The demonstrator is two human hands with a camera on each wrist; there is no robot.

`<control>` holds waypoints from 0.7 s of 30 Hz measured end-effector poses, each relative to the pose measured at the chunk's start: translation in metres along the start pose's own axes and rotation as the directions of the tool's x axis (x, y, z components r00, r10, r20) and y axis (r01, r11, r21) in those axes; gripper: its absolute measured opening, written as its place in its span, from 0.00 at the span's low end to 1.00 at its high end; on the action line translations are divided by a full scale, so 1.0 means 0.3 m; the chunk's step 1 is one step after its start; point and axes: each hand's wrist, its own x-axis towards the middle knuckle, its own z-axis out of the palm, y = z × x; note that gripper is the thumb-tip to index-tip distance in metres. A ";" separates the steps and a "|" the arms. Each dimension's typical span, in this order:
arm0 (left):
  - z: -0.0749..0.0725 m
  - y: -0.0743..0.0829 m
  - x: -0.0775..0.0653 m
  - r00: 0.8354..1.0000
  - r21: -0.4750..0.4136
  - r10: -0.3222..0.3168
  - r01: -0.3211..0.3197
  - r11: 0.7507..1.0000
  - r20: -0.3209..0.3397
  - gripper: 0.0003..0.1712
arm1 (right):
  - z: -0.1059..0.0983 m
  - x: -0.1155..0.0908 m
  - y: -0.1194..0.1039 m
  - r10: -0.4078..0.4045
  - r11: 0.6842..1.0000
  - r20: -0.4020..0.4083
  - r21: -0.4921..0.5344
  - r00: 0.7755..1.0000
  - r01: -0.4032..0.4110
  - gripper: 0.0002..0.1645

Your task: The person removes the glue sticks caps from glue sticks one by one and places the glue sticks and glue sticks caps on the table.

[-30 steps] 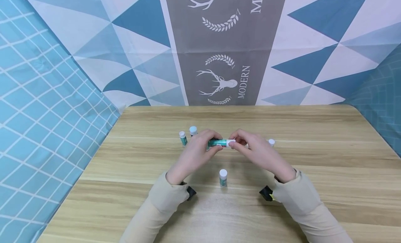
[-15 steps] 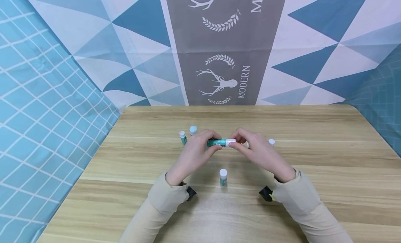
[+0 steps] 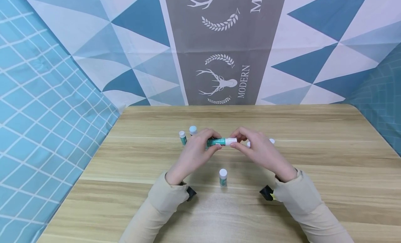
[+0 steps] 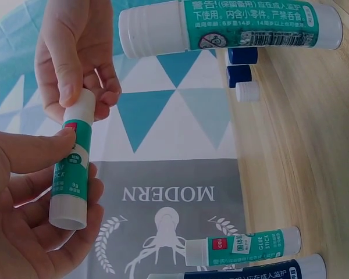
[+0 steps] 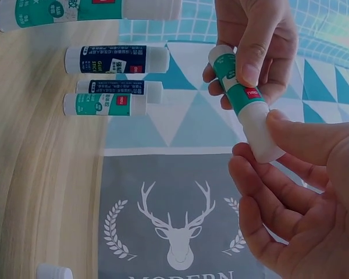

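Note:
A green glue stick lies level between both hands above the middle of the table. My left hand grips its green body between thumb and fingers. With thumb and fingertips, my right hand pinches the white cap at the other end. In the left wrist view, the white base of the glue stick pokes out below my left fingers. Another green glue stick stands upright on the table in front of the hands.
Behind my left hand stand a green glue stick and navy glue sticks. Beyond the right hand are small white tops; the left wrist view shows short blue pieces and a white piece. Patterned cloth hangs behind the table.
My right hand has shifted slightly right with the white cap, and a little more white shows beyond the green body. My left hand has stayed nearly still.

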 end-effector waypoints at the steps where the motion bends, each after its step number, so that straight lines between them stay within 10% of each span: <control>1: 0.001 -0.001 0.000 1.000 -0.001 0.000 0.000 1.000 -0.002 0.11 | -0.001 0.000 0.000 0.000 1.000 -0.003 -0.006 1.000 0.000 0.10; 21: 0.003 -0.002 -0.005 0.999 -0.007 -0.012 0.012 1.000 0.036 0.14 | -0.035 0.000 0.020 -0.036 0.998 -0.072 -0.054 0.997 0.032 0.12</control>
